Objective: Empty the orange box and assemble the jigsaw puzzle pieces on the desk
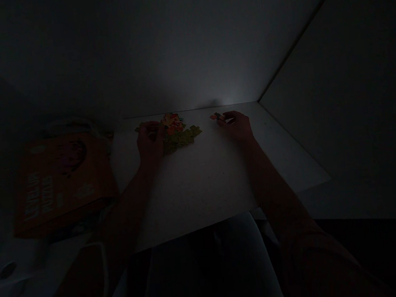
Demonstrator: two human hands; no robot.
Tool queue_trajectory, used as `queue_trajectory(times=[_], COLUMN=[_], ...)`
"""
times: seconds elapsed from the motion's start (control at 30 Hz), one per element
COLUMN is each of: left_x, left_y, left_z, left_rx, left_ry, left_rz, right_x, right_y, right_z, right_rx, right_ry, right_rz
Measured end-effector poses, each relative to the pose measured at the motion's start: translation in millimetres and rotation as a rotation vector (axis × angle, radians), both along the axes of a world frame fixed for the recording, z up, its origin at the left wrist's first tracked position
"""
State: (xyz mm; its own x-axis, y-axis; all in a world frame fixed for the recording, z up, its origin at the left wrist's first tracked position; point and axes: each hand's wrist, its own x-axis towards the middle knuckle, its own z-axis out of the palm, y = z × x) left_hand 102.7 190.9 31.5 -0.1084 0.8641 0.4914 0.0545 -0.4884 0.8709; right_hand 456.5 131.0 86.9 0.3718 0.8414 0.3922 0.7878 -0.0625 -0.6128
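Pinching 1 puzzle piece (218,117) between its fingers, the right hand (239,125) is at the far side of the desk (195,191), right of the puzzle pile (182,139). Left hand (150,143): at the pile's left, fingers curled, hold cannot be told. Orange box (64,180): left.

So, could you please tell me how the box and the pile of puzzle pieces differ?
The box is one large body, while the pile of puzzle pieces is smaller and made of many bits. The box looks mainly orange with pale lettering; the pile shows green and orange-red. The box lies left of the left hand, the pile mostly right of it. Both are dimly lit.
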Motion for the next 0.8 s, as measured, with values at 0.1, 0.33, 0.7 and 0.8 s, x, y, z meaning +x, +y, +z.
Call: queue_trajectory(times=[0.1, 0.33, 0.7, 0.8], left_x=[0.8, 2.3, 8.2, 7.1], left_y=[0.1, -2.4, -23.0, -20.1], left_z=[-0.1, 1.0, 14.1, 12.8], left_rx=[0.001, 0.009, 0.014, 0.001], left_ry=[-0.023, -0.01, 0.167, 0.167], left_rz=[0.009, -0.01, -0.259, -0.239], right_x=[-20.6, -60.8, -76.7, -66.8], right_y=[-7.2, -14.9, -1.9, 3.6], right_z=[6.1, 3.5, -11.1, -8.5], right_rx=[0.126, -0.058, -0.052, -0.023], right_ry=[0.044, 0.05, 0.13, 0.135], right_rz=[0.291, 0.712, 0.591, 0.575])
